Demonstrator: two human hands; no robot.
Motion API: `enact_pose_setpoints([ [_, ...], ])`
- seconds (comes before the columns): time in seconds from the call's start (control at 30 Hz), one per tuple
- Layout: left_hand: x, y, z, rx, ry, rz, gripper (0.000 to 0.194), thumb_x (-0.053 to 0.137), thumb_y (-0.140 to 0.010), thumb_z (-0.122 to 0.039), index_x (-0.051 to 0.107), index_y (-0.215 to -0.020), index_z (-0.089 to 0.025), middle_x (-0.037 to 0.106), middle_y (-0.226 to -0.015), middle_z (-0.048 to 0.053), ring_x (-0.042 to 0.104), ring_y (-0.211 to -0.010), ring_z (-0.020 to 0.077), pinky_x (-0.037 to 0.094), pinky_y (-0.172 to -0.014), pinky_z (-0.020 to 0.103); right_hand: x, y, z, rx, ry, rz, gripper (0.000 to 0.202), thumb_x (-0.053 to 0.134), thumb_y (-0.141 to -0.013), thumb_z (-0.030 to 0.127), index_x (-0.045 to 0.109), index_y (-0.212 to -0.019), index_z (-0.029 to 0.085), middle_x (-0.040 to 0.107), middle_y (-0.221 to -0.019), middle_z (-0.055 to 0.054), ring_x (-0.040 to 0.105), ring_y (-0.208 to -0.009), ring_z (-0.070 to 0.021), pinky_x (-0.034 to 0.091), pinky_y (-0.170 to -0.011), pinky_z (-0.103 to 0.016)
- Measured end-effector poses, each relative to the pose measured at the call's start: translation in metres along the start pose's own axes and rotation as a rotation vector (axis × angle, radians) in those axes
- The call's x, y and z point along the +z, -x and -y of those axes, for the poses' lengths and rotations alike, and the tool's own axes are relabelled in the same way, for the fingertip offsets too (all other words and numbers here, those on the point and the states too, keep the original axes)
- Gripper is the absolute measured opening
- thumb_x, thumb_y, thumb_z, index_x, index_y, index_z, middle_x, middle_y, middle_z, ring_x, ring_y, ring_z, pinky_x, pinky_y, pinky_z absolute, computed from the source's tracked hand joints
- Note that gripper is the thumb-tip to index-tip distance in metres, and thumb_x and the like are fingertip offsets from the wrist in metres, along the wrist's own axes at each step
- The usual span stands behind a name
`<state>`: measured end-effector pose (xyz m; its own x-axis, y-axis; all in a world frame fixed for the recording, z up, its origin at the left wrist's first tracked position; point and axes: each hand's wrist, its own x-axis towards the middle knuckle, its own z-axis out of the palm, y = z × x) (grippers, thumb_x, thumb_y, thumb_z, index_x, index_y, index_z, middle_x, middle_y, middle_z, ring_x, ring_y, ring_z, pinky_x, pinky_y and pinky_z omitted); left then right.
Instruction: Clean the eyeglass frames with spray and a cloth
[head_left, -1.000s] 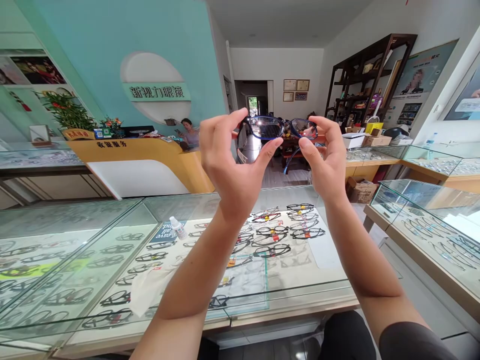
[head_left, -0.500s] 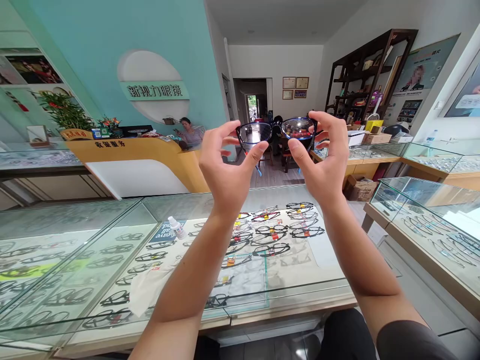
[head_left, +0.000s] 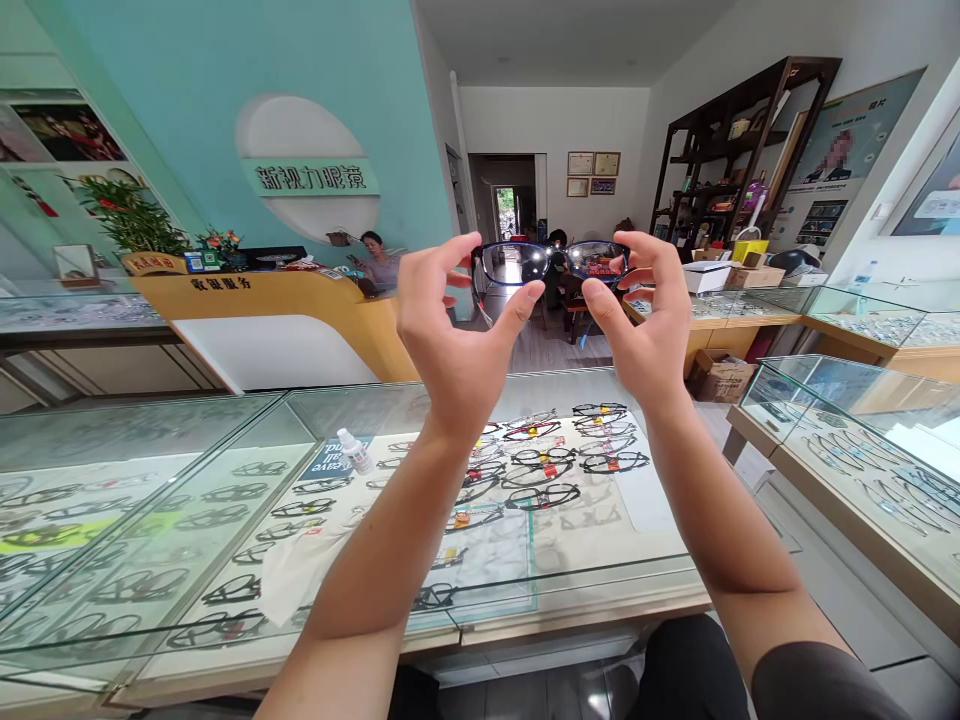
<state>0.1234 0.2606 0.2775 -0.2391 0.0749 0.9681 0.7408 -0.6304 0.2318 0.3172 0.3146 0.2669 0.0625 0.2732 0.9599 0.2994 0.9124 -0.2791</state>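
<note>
A pair of glasses [head_left: 551, 262] is held up level, above the glass desk [head_left: 600, 590], pinched at its outer rims by the left hand [head_left: 450, 335] and right hand [head_left: 645, 320]. Lenses are best left untouched; only the frame should be gripped, lightly and evenly.

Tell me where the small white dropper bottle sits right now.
The small white dropper bottle lies tilted on the glass display counter, low and to the left of the left hand, beside a dark printed card.

head-worn view, forward, slightly downward, close
</note>
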Motion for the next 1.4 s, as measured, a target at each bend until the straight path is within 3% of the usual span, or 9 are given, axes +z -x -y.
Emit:
enact_pose_setpoints([
  [0.3,-0.004,0.000,-0.005,0.105,-0.086,-0.025,0.065,0.084,-0.086,-0.066,0.066,-0.138,-0.032,0.068,-0.130,0.010,0.064,-0.132,0.0349,0.057,-0.109,0.053,0.005,0.003,-0.013,0.017,-0.064,0.051,0.054,0.065,-0.101,0.062,0.057,-0.147,0.036,0.071,-0.132,-0.007,0.070,-0.121,-0.0275,0.062,-0.100,-0.050],
  [0.57,0.006,0.003,0.016,0.092,-0.033,-0.028,0.068,0.081,-0.088,-0.069,0.064,-0.141,-0.030,0.070,-0.138,0.011,0.069,-0.128,0.0320,0.057,-0.110,0.052,0.008,0.003,0.000,-0.097,0.018,-0.079,0.055,0.067,-0.099,0.060,0.058,-0.147,0.036,0.067,-0.139,-0.009,0.065,-0.128,-0.0331,0.058,-0.108,-0.062],
  [0.73,0.020,0.008,0.032,0.034,0.087,0.026,0.067,0.074,-0.094,-0.069,0.060,-0.148,-0.031,0.068,-0.147,0.012,0.070,-0.134,0.0293,0.058,-0.115,0.050,0.007,0.001,0.006,-0.117,0.086,-0.097,0.058,0.069,-0.096,0.062,0.059,-0.148,0.037,0.063,-0.145,-0.011,0.056,-0.143,-0.0400,0.049,-0.117,-0.074],
  [0.97,0.022,0.013,0.040,-0.090,0.168,0.131,0.067,0.076,-0.095,-0.065,0.060,-0.151,-0.031,0.070,-0.145,0.012,0.073,-0.131,0.0275,0.062,-0.106,0.040,0.007,0.004,0.002,-0.113,0.138,-0.095,0.063,0.071,-0.095,0.063,0.058,-0.151,0.039,0.061,-0.144,-0.010,0.051,-0.147,-0.0407,0.048,-0.116,-0.073],
  [1.1,0.019,0.014,0.033,-0.157,0.197,0.157,0.065,0.079,-0.095,-0.058,0.061,-0.150,-0.029,0.071,-0.142,0.011,0.073,-0.128,0.0259,0.061,-0.104,0.037,0.006,0.008,0.006,-0.097,0.196,-0.098,0.062,0.066,-0.099,0.061,0.056,-0.154,0.034,0.061,-0.142,-0.011,0.053,-0.144,-0.0391,0.049,-0.115,-0.070],
  [1.2,0.014,0.014,0.018,-0.176,0.101,0.127,0.060,0.083,-0.093,-0.050,0.065,-0.145,-0.027,0.071,-0.138,0.010,0.074,-0.121,0.0246,0.060,-0.102,0.038,0.008,0.012,0.006,-0.051,0.168,-0.083,0.058,0.063,-0.102,0.060,0.056,-0.152,0.031,0.062,-0.140,-0.012,0.057,-0.138,-0.0368,0.051,-0.112,-0.065],
  [1.4,0.012,0.013,-0.007,-0.053,-0.082,0.040,0.054,0.083,-0.092,-0.035,0.065,-0.141,-0.021,0.068,-0.136,0.010,0.067,-0.125,0.0278,0.054,-0.112,0.047,0.015,0.020,-0.015,0.104,-0.022,-0.025,0.054,0.067,-0.103,0.057,0.057,-0.148,0.030,0.067,-0.135,-0.010,0.067,-0.124,-0.0301,0.058,-0.103,-0.052],
])
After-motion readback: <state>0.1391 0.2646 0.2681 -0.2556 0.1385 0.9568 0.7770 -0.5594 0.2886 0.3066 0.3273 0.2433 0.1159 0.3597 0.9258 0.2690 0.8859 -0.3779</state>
